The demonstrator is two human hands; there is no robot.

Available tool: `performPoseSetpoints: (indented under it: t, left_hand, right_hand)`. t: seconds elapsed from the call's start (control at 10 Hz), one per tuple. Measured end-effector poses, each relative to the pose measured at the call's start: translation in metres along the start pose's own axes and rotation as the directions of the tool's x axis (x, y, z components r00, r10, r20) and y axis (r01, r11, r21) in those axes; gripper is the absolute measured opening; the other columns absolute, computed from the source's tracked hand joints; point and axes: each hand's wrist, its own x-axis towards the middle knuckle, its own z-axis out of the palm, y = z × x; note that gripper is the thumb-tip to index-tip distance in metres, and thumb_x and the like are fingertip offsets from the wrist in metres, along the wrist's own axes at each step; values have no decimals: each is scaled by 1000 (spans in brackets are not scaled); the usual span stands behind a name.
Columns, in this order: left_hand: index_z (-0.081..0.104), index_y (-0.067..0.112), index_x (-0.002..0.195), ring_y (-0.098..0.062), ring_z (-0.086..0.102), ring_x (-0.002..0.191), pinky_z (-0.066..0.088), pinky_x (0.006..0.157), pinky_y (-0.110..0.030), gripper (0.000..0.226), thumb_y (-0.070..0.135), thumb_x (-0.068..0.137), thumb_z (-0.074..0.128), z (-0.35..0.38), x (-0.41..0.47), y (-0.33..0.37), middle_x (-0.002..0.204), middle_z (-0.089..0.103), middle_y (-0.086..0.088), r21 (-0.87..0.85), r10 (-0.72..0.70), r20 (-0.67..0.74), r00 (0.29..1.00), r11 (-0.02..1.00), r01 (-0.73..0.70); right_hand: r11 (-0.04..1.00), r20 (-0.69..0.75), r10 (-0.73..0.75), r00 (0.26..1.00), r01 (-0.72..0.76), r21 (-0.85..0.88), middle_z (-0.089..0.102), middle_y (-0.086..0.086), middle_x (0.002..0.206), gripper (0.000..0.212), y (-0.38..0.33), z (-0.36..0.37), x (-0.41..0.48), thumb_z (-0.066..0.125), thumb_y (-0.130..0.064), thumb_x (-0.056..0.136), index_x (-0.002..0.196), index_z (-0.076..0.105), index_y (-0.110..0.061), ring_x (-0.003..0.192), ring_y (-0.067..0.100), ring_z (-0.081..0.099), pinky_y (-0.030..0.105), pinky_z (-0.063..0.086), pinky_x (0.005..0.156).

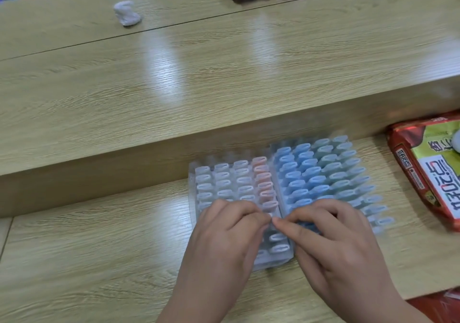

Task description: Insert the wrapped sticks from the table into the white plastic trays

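Trays (193, 188) motion-blurred, near rows under left hand (224, 243) and right hand (333, 245)

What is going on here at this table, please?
A person works with both bare hands over two plastic trays lying side by side on the wooden table. The left tray holds pale sticks and one pink row; the right tray holds blue sticks. The left hand and the right hand meet fingertip to fingertip near the seam between the trays, fingers curled. Blur hides whether they pinch a stick.
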Motion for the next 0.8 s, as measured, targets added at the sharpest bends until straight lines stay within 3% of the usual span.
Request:
performPoseSetpoints:
  t: [0.1,0.3,0.5,0.7,0.8]
  left_hand:
    - [75,16,106,-18,57,86,49,73,-35,18,22,95,61,-2,-2,-2,103,67,6,16,11,8,1000,1000,-11]
    - [74,22,112,-13,52,89,47,76,-29,23,25,96,58,-6,-2,-4,100,59,7,-27,-65,31,997,997,66]
    - [69,37,118,-7,44,86,39,77,-28,28,33,97,52,-7,2,0,98,54,12,13,-67,110,992,998,66]
    - [69,39,119,-7,44,86,39,76,-27,29,32,95,54,-3,2,-2,98,53,13,23,-69,86,994,997,68]
    - [68,34,121,-8,49,89,44,78,-28,29,28,95,55,-6,0,3,101,55,12,-65,-85,84,993,994,91]
  right_hand:
    - [999,14,-20,1000,21,-28,69,-5,104,38,-3,1,-1,57,-16,87,119,73,-28,96,25,57,41,42,78]
    - [997,8,-38,999,39,-71,69,-5,107,47,-2,1,-4,61,-9,81,125,69,-21,101,25,58,43,46,81]
    - [994,-23,-49,999,46,-101,72,-5,107,31,-4,1,-6,53,-12,87,106,77,-16,106,23,55,39,45,86]
    - [991,-12,-32,999,30,-128,71,-5,107,34,-5,-2,-4,51,-15,88,112,75,-19,105,25,58,41,47,86]
    - [998,-10,4,1000,-4,-62,70,-8,110,36,-8,-6,-7,50,-17,87,113,75,-21,106,23,59,39,47,88]
